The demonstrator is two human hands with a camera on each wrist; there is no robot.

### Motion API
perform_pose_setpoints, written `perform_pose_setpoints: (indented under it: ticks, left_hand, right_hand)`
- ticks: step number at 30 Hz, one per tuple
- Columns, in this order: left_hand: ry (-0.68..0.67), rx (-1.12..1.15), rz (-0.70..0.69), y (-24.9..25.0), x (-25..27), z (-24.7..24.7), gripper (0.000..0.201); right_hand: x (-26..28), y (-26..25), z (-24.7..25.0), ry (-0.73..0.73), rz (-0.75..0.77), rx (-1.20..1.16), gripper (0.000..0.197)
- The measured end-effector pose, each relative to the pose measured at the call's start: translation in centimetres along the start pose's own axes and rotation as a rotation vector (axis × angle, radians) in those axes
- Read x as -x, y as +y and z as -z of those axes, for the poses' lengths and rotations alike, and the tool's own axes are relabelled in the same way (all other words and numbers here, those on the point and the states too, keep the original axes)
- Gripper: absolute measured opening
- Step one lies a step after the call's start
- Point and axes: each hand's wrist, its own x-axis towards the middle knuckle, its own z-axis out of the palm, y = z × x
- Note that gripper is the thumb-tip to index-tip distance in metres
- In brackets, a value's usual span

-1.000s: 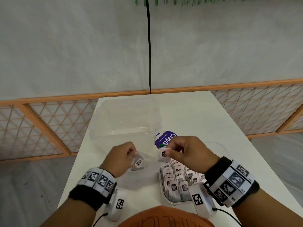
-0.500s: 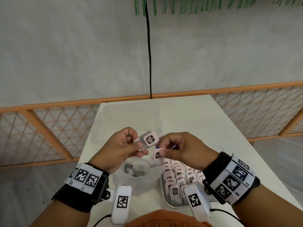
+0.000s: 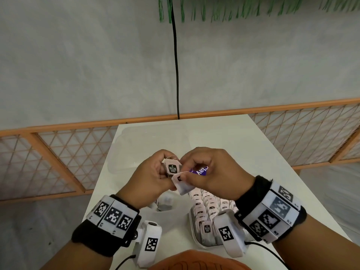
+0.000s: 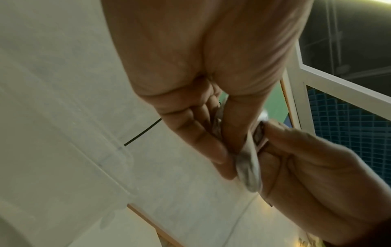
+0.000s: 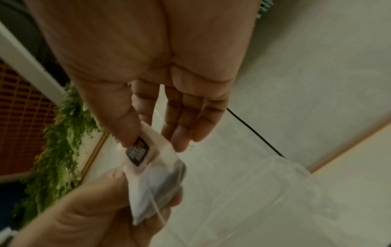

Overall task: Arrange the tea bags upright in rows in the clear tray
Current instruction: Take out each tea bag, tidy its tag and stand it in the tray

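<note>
Both hands are raised above the middle of the white rectangular desk [image 3: 229,137], fingertips almost meeting. The left hand [image 3: 153,178] curls its thumb and fingers round a small white paper tea bag with a pale pink square tag printed with a dark label [image 3: 172,168], the tag turned toward the head camera. The right hand [image 3: 214,172] pinches a second white paper tea bag [image 3: 182,187] by its pink tag between thumb and forefinger, the pouch hanging tilted just below the first one and touching the left hand (the right wrist view shows the thumb pressed on the dark label and the other fingers loosely extended). A thin white string [image 3: 172,157] loops above the upper bag.

Under the right forearm, at the near right edge of the desk, sits the shallow clear plastic tray [image 3: 192,233], holding several rows of upright tea bags [image 3: 206,209] with pink tags up. Left of it, beneath the left hand, a clear plastic bag [image 3: 165,217] holds a few loose tea bags. A large clear plastic box [image 3: 148,141] stands toward the far left corner of the desk. A purple and white packet [image 3: 200,170] peeks out behind the right hand's fingers. Beyond the desk run an orange lattice fence [image 3: 64,152], a grey wall and a black cable [image 3: 176,61].
</note>
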Motion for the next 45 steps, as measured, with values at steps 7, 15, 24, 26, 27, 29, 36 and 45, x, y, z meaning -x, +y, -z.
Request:
perform_pose_setpoints:
  ticks: [7,15,24,26,27,29,36,45]
  left_hand:
    - [0.066,0.008,-0.067,0.3,0.3,-0.4,0.039]
    - [0.017,-0.056,-0.189,1.4,0.1,0.4,0.023]
    - [0.386,-0.638,-0.45,1.8,-0.7,1.2,0.024]
    - [0.441,-0.646,-0.442,1.8,-0.7,1.2,0.018]
    - [0.463,-0.642,-0.423,1.6,-0.8,1.3,0.014]
    - [0.472,-0.544,-0.31,1.5,-0.9,1.1,0.016]
    - [0.233,-0.215,-0.047,2.6,-0.8,0.0,0.014]
    - [0.168,-0.211,-0.055,3.0,-0.4,-0.6,0.007]
  right_hand:
    - [0.2,-0.4,0.2,0.016,-0.052,-0.141,0.006]
    - [0.0,-0.1,0.8,0.108,-0.031,0.104,0.008]
    - [0.1,0.2,0.9,0.063,-0.022,0.067,0.004]
    - [0.2,0.1,1.1,0.049,-0.033,0.031,0.005]
    - [0.2,-0.1,1.2,0.044,-0.049,0.008,0.005]
    - [0.1,-0.4,1.3,0.054,-0.086,-0.021,0.01]
    - [-0.6,0.0,1.1,0.11,-0.213,-0.101,0.016]
    - [-0.4,0.3,0.8,0.158,-0.25,-0.063,0.026]
